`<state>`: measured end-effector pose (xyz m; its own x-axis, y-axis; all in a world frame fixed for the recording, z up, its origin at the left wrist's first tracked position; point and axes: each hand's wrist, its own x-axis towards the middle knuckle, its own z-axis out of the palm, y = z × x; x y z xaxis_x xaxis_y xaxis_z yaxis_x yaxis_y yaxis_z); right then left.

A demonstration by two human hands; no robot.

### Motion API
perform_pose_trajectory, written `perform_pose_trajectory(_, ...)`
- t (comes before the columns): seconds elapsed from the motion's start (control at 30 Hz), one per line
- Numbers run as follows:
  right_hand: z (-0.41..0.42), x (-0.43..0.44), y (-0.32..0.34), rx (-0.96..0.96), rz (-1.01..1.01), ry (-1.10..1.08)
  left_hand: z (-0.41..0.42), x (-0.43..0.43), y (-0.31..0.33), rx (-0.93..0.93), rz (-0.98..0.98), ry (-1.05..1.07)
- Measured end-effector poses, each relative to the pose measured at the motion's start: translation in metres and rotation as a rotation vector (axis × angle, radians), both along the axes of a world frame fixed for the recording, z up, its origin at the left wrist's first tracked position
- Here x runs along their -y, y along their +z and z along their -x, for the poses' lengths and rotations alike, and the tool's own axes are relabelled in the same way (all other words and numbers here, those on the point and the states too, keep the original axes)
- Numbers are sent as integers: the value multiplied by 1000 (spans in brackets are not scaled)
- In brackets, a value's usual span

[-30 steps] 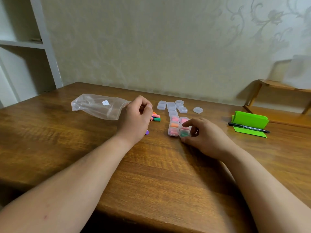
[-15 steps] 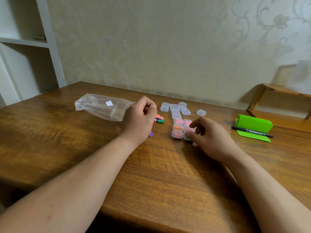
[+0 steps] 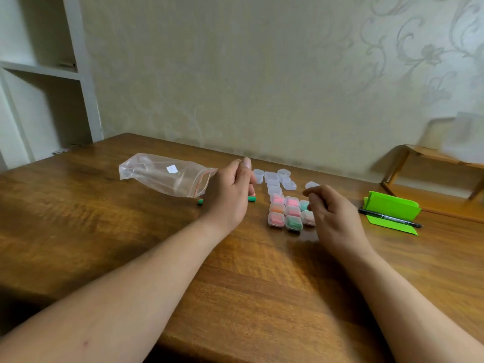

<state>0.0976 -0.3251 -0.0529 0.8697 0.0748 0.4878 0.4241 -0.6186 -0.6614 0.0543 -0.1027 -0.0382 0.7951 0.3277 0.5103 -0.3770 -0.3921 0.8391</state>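
Head view: the right hand [image 3: 332, 216] has come off the green-filled box [image 3: 293, 222] and now hovers just right of the filled boxes [image 3: 277, 208], its fingers [image 3: 314, 195] loosely curled and holding nothing, so I judge that box closed and placed. The left hand [image 3: 227, 195] has lifted off the loose pieces with its fingers [image 3: 250, 183] curled; I cannot tell whether they pinch one, and a green piece [image 3: 252, 198] lies on the counter [image 3: 235, 284] beside it. The boxes are small, clear and square, touching in rows mid-counter, with pink, orange and green contents, and the empty boxes [image 3: 273, 179] sit just behind.

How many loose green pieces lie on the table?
2: one green piece just left of the left hand, another at its right. More may be hidden under the hand.
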Motion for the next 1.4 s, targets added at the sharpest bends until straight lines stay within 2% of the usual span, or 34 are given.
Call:
perform_pose_trajectory(0.2,-24,-3,36,-13,0,-23,-16,6,27,-32,-22,-43)
perform_pose_trajectory(0.43,-73,3,56,-101,18,-77,-40,-1,13,-90,17,-15)
perform_pose_trajectory(0.63,-120,8,49,-177,311,-161,-52,-10,7,-79,-102,-146)
perform_pose_trajectory(0.83,-150,10,32,-324,644,-180,-53,-8,2,-82,-146,-125)
perform_pose_trajectory(1.03,-153,6,23,-296,738,-215,-49,-5,1,-88,-186,-106)
perform_pose_trajectory(1.1,-150,5,23,-278,706,-204,-46,-4,1,-87,-196,-110)
perform_pose_trajectory(1.23,-120,-5,38,-182,479,-107,-39,-4,2,-72,-193,-119)
perform_pose_trajectory(1.33,-76,-29,56,-103,181,32,-30,-5,3,-52,-180,-123)
perform_pose_trajectory(1.4,-41,-46,64,-131,-46,153,-21,-5,6,-55,-209,-124)
